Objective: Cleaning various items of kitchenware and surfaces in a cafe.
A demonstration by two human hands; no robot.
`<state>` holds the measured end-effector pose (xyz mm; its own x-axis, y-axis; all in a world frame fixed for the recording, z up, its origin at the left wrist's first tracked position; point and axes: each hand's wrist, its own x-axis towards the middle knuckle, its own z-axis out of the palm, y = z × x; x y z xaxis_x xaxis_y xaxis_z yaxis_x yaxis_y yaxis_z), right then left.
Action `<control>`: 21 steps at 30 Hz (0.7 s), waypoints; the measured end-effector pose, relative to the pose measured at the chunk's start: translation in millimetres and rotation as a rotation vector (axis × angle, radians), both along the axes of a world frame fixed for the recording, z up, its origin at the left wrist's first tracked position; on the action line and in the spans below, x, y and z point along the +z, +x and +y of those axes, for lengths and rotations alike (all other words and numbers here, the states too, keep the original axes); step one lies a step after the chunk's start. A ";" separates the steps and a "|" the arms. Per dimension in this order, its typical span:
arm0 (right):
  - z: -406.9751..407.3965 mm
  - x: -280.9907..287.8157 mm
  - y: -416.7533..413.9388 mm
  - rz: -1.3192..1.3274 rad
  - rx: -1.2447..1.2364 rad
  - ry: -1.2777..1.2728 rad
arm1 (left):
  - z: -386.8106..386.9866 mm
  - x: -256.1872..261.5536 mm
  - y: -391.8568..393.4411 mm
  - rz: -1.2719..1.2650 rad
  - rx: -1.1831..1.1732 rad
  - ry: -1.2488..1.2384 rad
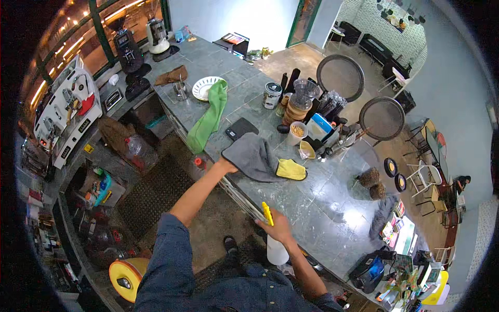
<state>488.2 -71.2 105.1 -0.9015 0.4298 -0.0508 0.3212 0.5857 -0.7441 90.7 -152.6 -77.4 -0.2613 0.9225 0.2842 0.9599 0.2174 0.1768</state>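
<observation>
My left hand [227, 165] has hold of a grey microfiber cloth [251, 154] at its near edge; the cloth hides the fingertips. One folded corner of the cloth shows a yellow underside [291, 169] and rests on the grey tiled counter [237, 89]. My right hand [277, 226] is wrapped around the neck of a white spray bottle [277, 251], just by the counter's near edge. Its yellow spray head [267, 213] sticks up past the fingers. Wet streaks shine on the counter beyond the bottle. A black digital scale [242, 128] lies just behind the grey cloth.
Left of the scale, a green cloth [212, 117] drapes over a white plate [202, 88]. Behind, a cup of yellowish pieces [297, 132], a glass coffee dripper [306, 90] and a tin [272, 96] crowd the counter. An espresso machine [66, 113] and grinder [128, 48] stand left.
</observation>
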 end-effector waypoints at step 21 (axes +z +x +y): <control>84.1 149.0 147.4 0.526 -0.813 -0.205 | -33.9 86.8 86.7 -1.018 -0.025 0.649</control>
